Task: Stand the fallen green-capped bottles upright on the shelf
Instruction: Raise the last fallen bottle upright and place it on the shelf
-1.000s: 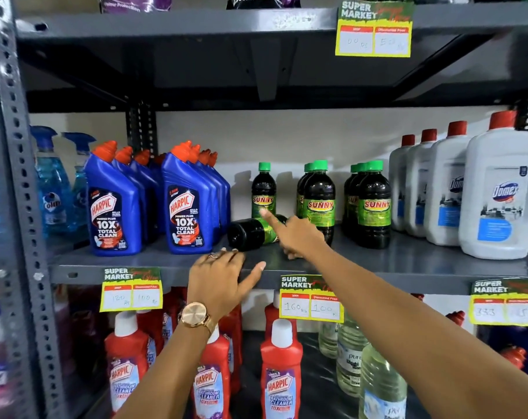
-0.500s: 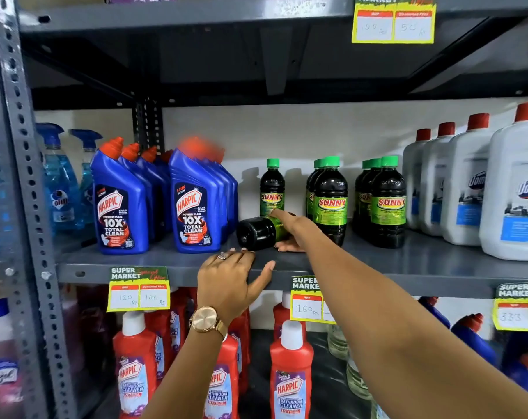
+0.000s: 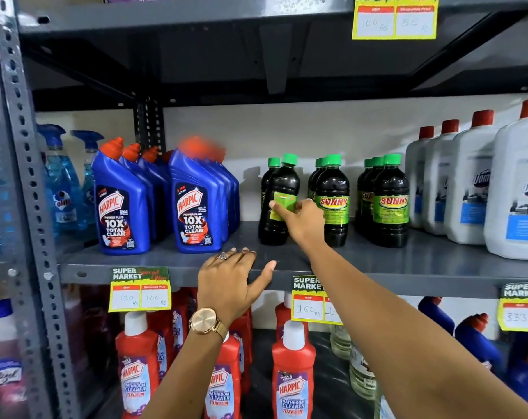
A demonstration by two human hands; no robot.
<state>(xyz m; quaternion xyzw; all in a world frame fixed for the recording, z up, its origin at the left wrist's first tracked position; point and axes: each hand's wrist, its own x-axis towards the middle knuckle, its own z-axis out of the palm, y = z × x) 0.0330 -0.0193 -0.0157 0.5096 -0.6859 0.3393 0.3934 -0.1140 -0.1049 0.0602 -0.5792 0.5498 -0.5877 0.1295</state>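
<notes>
1. While the right hand (image 3: 299,220) grips the front bottle (image 3: 279,204) around its label, that bottle stands slightly tilted on the shelf (image 3: 408,261), base down, green cap up.
2. Behind it, a second dark bottle (image 3: 267,182) stands upright.
3. Two more groups of Sunny bottles (image 3: 332,201) stand upright just to the right.
4. Left hand (image 3: 232,279) rests loose and flat on the shelf's front edge, fingers spread, grasping nothing, a watch (image 3: 206,323) on the wrist.
5. Blue Harpic bottles (image 3: 196,204) stand to the left, white jugs (image 3: 468,189) to the right.
</notes>
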